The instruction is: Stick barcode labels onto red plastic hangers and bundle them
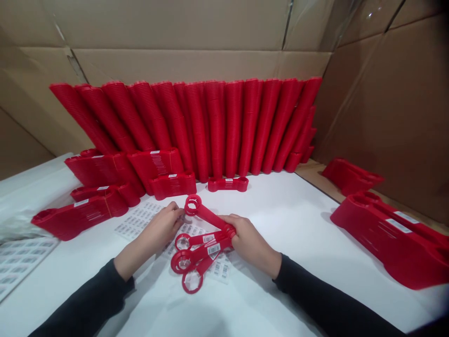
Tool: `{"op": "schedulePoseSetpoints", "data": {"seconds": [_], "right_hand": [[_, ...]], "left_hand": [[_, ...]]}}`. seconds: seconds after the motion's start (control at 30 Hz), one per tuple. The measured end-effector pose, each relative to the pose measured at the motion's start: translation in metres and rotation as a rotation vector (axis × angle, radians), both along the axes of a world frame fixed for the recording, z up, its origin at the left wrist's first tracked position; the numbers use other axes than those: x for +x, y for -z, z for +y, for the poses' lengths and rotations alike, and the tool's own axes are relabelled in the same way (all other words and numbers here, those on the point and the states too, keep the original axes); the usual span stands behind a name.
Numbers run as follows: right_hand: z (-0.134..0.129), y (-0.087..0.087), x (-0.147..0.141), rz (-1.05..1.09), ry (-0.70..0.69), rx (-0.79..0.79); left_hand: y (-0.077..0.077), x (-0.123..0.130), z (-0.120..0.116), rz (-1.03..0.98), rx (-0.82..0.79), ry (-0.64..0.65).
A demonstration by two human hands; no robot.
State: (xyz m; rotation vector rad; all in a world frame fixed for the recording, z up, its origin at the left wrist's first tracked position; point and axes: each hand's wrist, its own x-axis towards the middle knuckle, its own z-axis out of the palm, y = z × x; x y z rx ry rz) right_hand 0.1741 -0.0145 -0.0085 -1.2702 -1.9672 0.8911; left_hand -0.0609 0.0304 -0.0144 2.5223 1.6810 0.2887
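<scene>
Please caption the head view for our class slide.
The right hand holds fanned red pieces, the left hand nearby, before tall red stacks.

Solid bright red colours the fanned, flat, ring-ended plastic pieces (200,253), whose small rectangular white stickers (213,249) bear black barcode stripes. The column-like red plastic stacks (213,126) show fine crosswise lines. White paper label sheets (138,219) carry dark grey grids, apparently barcodes, though blurred. The fabric sleeves (87,299) are plain black, the flat tabletop (277,201) white, the cardboard walls (175,28) brown.
</scene>
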Motion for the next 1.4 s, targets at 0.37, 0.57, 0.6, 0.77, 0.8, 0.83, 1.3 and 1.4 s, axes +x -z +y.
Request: {"op": "schedulePoseSetpoints", "data": {"seconds": [0.37, 0.57, 0.6, 0.77, 0.8, 0.83, 1.3, 1.4], "right_hand": [[0.012, 0.006, 0.011, 0.023, 0.021, -0.006], [0.009, 0.004, 0.006, -0.019, 0.021, 0.015], [0.007, 0.003, 0.004, -0.024, 0.013, 0.012], [-0.003, -0.003, -0.005, -0.026, -0.031, 0.053], [-0.004, -0.004, -0.006, -0.030, -0.031, 0.062], [-0.005, -0.004, -0.006, -0.033, -0.030, 0.067], [-0.009, -0.007, -0.006, -0.033, -0.035, 0.018], [-0.010, -0.008, -0.007, -0.027, -0.036, 0.014]], "left_hand": [[-0.034, 0.004, -0.014, -0.022, -0.140, 0.021], [-0.070, 0.023, -0.034, -0.479, -0.342, 0.037], [-0.069, 0.030, -0.037, -0.531, -0.360, 0.035], [-0.052, 0.054, -0.042, -0.634, -0.411, -0.027], [-0.051, 0.056, -0.042, -0.651, -0.417, -0.049], [-0.050, 0.057, -0.042, -0.668, -0.419, -0.067], [-0.045, 0.057, -0.039, -0.666, -0.326, -0.129], [-0.044, 0.057, -0.039, -0.649, -0.321, -0.139]]}}
